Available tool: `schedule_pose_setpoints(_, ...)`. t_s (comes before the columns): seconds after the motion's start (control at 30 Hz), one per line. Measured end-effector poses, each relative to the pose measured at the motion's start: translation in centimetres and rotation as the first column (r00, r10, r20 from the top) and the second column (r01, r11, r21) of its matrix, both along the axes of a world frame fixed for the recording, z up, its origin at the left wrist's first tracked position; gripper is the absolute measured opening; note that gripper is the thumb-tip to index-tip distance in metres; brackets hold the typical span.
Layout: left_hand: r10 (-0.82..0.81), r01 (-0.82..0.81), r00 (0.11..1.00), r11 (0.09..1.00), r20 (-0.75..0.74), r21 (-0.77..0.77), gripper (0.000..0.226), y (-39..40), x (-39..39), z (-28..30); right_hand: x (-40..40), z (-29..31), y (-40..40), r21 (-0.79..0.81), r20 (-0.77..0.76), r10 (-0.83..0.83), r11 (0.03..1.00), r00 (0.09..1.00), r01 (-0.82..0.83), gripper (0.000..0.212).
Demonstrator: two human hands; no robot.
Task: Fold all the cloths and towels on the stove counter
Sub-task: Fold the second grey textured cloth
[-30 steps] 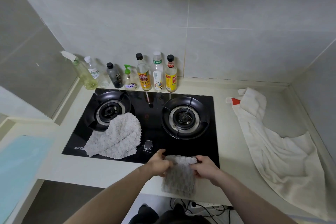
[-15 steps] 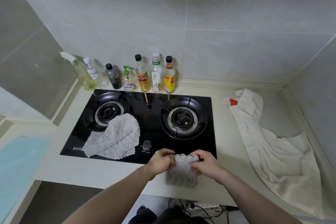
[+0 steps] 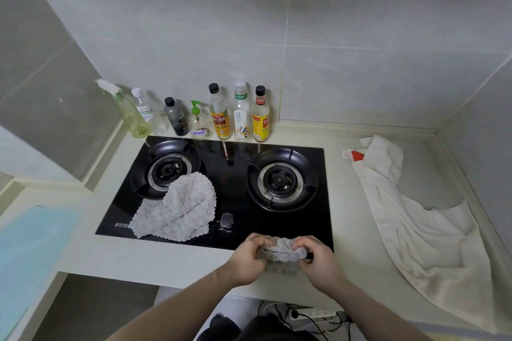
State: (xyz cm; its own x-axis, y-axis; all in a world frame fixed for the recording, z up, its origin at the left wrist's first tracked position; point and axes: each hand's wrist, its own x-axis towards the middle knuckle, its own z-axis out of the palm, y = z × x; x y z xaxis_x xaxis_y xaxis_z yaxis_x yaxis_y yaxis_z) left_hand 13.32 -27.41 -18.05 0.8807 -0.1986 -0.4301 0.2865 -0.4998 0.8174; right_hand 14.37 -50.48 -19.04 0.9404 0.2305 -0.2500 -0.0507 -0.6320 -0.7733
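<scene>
Your left hand (image 3: pixel 250 259) and right hand (image 3: pixel 318 260) both pinch the small grey cloth (image 3: pixel 281 253) (bunched between them) at the counter's (image 3: pixel 171 260) front edge. Another grey cloth (image 3: pixel 177 207) lies on the stove (image 3: pixel 230 183).

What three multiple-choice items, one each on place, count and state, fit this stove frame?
1. Where does the loose grey cloth lie?
A. over the left burner's front edge
B. on the right burner
C. on the blue mat

2. How many bottles stand along the wall?
A. four
B. seven
C. ten

3. What state is the white towel in?
A. folded square
B. spread out, unfolded
C. held in both hands

Key: 1 A, it drapes from the left burner onto the stove glass. 2 B, seven stand behind the stove. 3 B, it sprawls on the counter; the left hand and right hand pinch a small grey cloth instead.
</scene>
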Motion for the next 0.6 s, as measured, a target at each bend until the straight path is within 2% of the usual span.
schedule_pose_setpoints(0.13,-0.130,0.129,0.991,0.991,0.011,0.043,0.051,0.6,-0.5,-0.6,-0.5,-0.8,0.0,-0.082,0.051,0.037,0.996,0.998,-0.032,0.038)
schedule_pose_setpoints(0.3,-0.235,0.226,0.972,0.940,0.003,0.256,0.058,1.2,-0.5,-1.2,-1.0,-1.5,0.0,-0.193,-0.009,0.100,0.976,0.995,-0.100,0.031)
schedule_pose_setpoints(0.43,-0.262,0.242,0.965,0.918,0.022,0.314,0.055,1.1,-0.5,-1.8,-1.3,-2.2,0.3,-0.129,-0.061,0.039,0.991,0.997,-0.046,0.023)
schedule_pose_setpoints(0.6,-0.156,0.153,0.988,0.945,-0.016,0.289,0.045,1.0,-0.8,-2.2,-1.1,-2.7,0.9,0.001,-0.206,-0.175,0.984,0.963,0.179,0.012)
